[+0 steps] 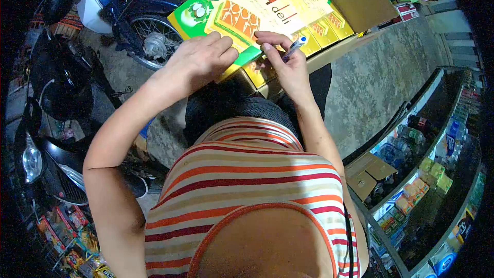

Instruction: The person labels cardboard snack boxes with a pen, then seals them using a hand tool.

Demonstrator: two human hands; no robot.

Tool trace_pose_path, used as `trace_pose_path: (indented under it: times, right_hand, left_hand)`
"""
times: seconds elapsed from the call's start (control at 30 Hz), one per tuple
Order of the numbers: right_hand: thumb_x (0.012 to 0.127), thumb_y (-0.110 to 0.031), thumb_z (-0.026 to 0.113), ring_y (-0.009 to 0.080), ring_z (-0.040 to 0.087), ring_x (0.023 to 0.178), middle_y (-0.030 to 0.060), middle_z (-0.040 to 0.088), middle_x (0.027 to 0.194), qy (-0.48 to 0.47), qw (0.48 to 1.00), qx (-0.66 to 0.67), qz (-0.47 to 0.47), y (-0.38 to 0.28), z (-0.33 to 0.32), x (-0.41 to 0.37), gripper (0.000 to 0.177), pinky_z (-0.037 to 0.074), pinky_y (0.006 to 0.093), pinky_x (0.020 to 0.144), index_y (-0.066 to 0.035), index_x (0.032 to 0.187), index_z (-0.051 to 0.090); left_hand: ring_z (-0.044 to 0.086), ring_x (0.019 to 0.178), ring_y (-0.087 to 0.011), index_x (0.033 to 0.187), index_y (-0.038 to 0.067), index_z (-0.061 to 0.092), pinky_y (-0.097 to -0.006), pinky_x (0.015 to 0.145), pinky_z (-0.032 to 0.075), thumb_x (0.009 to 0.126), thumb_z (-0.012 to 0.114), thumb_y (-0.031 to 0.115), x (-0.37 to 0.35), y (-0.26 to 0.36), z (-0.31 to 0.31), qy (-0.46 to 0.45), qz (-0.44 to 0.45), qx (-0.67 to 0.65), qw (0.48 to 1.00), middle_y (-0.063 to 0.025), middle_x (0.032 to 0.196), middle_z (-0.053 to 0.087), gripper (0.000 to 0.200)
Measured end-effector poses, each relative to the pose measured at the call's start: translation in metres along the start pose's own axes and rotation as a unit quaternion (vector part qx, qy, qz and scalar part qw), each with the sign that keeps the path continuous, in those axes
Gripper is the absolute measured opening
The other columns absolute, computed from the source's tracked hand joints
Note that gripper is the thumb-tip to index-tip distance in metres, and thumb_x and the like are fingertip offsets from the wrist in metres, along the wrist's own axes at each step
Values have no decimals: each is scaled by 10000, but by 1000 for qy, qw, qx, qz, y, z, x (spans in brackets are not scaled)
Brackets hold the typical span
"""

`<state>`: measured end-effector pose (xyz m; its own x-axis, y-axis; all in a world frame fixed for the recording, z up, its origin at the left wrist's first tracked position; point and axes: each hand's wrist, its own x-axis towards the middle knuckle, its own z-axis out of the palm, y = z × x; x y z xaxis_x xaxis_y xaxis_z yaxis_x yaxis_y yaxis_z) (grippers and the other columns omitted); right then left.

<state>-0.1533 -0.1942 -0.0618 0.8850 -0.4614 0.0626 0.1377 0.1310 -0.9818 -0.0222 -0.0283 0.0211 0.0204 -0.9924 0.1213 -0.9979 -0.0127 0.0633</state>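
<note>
A yellow and green "HURA deli" cake box (247,7) lies tilted on top of an open cardboard carton (332,55). More yellow cake boxes (321,30) are packed inside that carton. My left hand (203,56) is closed at the near left edge of the top box, its fingers curled against it and their tips hidden. At the box's near right corner, my right hand (285,62) pinches the edge with thumb and forefinger. A pen with a blue end (296,46) is tucked in the same hand, slanting up to the right.
A motorbike wheel (153,41) stands left of the carton, with another dark motorbike (62,164) closer on the left. Shelves with bottles and small packs (411,190) line the right. Packaged snacks (77,231) lie at lower left. The floor (375,92) is concrete.
</note>
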Motion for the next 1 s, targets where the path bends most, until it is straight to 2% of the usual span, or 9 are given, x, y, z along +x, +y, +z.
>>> trace_pose_path:
  times: [0.13, 0.2, 0.37, 0.5, 0.6, 0.77, 0.83, 0.9, 1.0]
  right_hand:
    - [963, -68, 553, 57, 597, 773, 64, 648, 1159, 0, 1000, 4, 8, 0, -1, 0, 135, 524, 216, 651, -11, 1052, 636]
    - [972, -85, 548, 78, 608, 926, 67, 622, 1216, -18, 1000, -4, 21, 0, -3, 0, 146, 527, 223, 709, -27, 1076, 631]
    - [968, -80, 552, 90, 601, 966, 71, 628, 1208, -20, 1000, -12, 12, 0, -4, 0, 147, 524, 234, 766, -19, 1073, 636]
    - [965, -68, 553, 106, 588, 1023, 77, 635, 1196, -14, 999, -38, 15, -3, -3, -1, 147, 512, 248, 830, -8, 1069, 637]
    - [965, -66, 551, 107, 590, 1019, 80, 636, 1194, -15, 1000, -23, -4, 0, -2, 0, 147, 512, 250, 829, -3, 1066, 636]
    - [969, -73, 549, 107, 598, 987, 80, 634, 1195, -20, 999, -35, -7, 3, -4, 1, 150, 513, 244, 815, 1, 1070, 632]
    - [969, -74, 548, 107, 600, 979, 80, 633, 1197, -18, 999, -30, 1, 3, -4, 1, 152, 512, 241, 807, 1, 1073, 630]
    - [958, -55, 558, 73, 604, 869, 68, 648, 1162, -8, 1000, -2, -3, 1, -1, 0, 129, 522, 220, 695, -17, 1050, 639]
    - [959, -55, 554, 70, 602, 878, 72, 650, 1158, -9, 1000, -18, -14, -2, -2, 0, 129, 522, 219, 696, -14, 1048, 638]
  left_hand:
    - [591, 865, -279, 922, 59, 507, -376, 696, 512, 727, 596, 101, 5, -2, -2, -32, 11, 11, 999, -87, 913, 549, 219]
    - [592, 861, -273, 918, 63, 508, -375, 680, 515, 730, 589, 99, 7, -2, -1, -34, 17, 20, 999, -83, 904, 549, 208]
    - [615, 808, -275, 916, 72, 508, -382, 621, 525, 748, 585, 106, 9, -8, 6, -58, 27, 62, 996, -80, 861, 575, 188]
    - [631, 798, -281, 923, 67, 515, -387, 621, 526, 772, 578, 115, 15, -7, 2, -90, 6, 40, 995, -103, 862, 596, 171]
    - [641, 799, -280, 918, 61, 521, -389, 624, 527, 786, 569, 115, 17, -3, 0, -122, -21, 44, 991, -118, 861, 610, 150]
    - [635, 774, -289, 902, 57, 522, -387, 606, 523, 779, 570, 113, 16, -5, -1, -63, 32, 52, 996, -109, 813, 592, 143]
    - [633, 778, -288, 903, 58, 522, -386, 605, 520, 778, 571, 114, 16, -7, -2, -81, 40, 58, 994, -107, 814, 586, 145]
    - [631, 782, -288, 904, 60, 521, -385, 604, 517, 776, 571, 114, 17, -9, -3, -99, 49, 64, 992, -105, 815, 581, 147]
    - [629, 791, -284, 905, 58, 519, -385, 608, 512, 774, 576, 116, 19, -13, -3, -108, 68, 53, 990, -105, 818, 576, 154]
